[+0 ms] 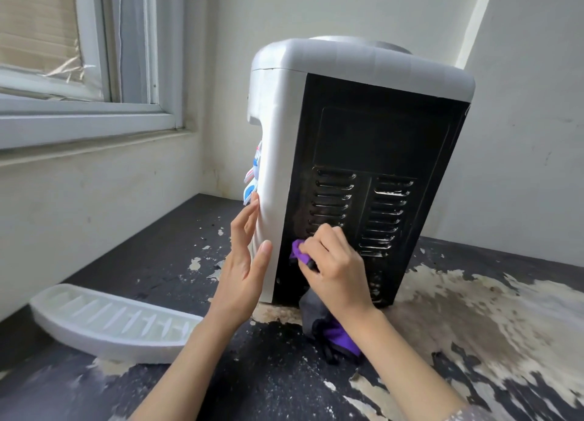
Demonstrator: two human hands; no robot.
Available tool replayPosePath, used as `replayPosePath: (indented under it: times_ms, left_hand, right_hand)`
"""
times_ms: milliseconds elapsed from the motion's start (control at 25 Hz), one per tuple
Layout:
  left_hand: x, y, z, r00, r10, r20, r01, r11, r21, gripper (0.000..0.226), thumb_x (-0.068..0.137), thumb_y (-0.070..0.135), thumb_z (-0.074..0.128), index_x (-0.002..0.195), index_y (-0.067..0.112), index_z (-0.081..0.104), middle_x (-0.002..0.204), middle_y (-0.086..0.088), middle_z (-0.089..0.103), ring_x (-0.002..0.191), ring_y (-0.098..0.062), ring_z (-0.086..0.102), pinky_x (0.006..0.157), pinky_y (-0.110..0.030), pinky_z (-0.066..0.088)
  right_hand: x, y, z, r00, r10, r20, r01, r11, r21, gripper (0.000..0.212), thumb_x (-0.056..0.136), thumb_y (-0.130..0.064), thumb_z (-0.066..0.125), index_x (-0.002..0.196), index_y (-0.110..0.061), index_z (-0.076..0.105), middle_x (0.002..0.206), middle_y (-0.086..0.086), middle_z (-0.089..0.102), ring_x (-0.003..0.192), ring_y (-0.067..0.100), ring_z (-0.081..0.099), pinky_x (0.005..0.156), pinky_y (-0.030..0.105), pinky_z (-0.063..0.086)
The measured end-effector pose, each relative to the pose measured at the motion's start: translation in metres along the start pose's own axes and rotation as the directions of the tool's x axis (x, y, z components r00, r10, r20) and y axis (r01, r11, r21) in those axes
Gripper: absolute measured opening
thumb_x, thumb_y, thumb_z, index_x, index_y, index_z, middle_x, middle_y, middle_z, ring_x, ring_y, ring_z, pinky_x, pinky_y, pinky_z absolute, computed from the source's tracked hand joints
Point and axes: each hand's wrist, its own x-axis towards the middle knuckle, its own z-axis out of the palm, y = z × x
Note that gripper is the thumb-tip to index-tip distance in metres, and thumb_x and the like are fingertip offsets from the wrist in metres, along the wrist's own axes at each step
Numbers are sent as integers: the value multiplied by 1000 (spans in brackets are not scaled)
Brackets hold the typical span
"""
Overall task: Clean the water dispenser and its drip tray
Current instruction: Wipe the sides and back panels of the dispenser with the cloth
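Purple cloth (301,253) in right hand (338,262) against dispenser (373,155), seemingly

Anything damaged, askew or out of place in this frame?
Yes. The dark tabletop is badly worn, its coating peeled away in pale patches and flakes around the water dispenser. The drip tray is detached, lying on the table to the left. The dispenser's black rear panel looks grimy round the vents.

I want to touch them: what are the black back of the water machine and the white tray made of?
The black back panel looks like painted metal: glossy, with stamped vent slots. The drip tray looks like matte white plastic: moulded in one piece, with slits. Neither is certain by sight.
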Motion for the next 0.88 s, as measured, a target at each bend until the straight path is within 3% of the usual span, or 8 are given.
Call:
replayPosePath:
  times_ms: [160,360,520,600,760,880]
  left_hand:
    - [-2,-2,1,1000,9,-4,-9,1000,-3,74,82,75,34,142,32,22,148,36,18,136,11,24,101,-18,27]
    - [-1,2,1,1000,1,-11,-1,1000,-26,67,81,76,35,138,42,22,147,37,20,136,9,24,102,-6,27]
    - [0,0,1,1000,10,-13,-11,998,-55,66,82,74,36,137,41,22,147,36,21,138,7,23,109,-14,26]
    - [0,-2,1,1000,8,-11,-9,998,-57,66,83,73,37,138,38,23,148,34,21,139,6,23,112,-23,26]
    - [-1,-3,2,1000,12,-12,-12,999,-44,66,84,72,36,139,38,22,148,35,20,138,5,23,109,-28,26]
    - [-1,-2,1,1000,6,-5,-6,999,-31,71,84,73,35,141,33,22,146,38,20,138,7,23,108,-24,26]
  right_hand:
    - [5,-7,-11,993,11,119,-18,998,54,26,64,5,76,70,-8,55,76,1,46,70,15,45,49,23,48]
    - [83,-3,-35,940,297,-168,-247,932,265,15,80,-7,70,81,-4,56,83,5,50,73,17,51,55,19,44]
    - [97,-4,-28,904,315,-289,-246,936,252,19,79,-4,68,72,-3,51,78,6,49,67,21,50,47,28,45]
    - [77,-3,-19,912,314,-265,-243,933,266,20,78,-3,69,68,-3,51,76,6,47,67,21,48,48,32,43]
    - [5,-1,4,994,82,-69,-75,992,104,18,72,-1,74,68,-7,57,78,3,53,77,19,46,53,35,47]
    - [-26,1,12,981,-176,79,171,983,60,16,78,-6,69,69,-11,57,80,3,56,77,20,50,57,35,46]
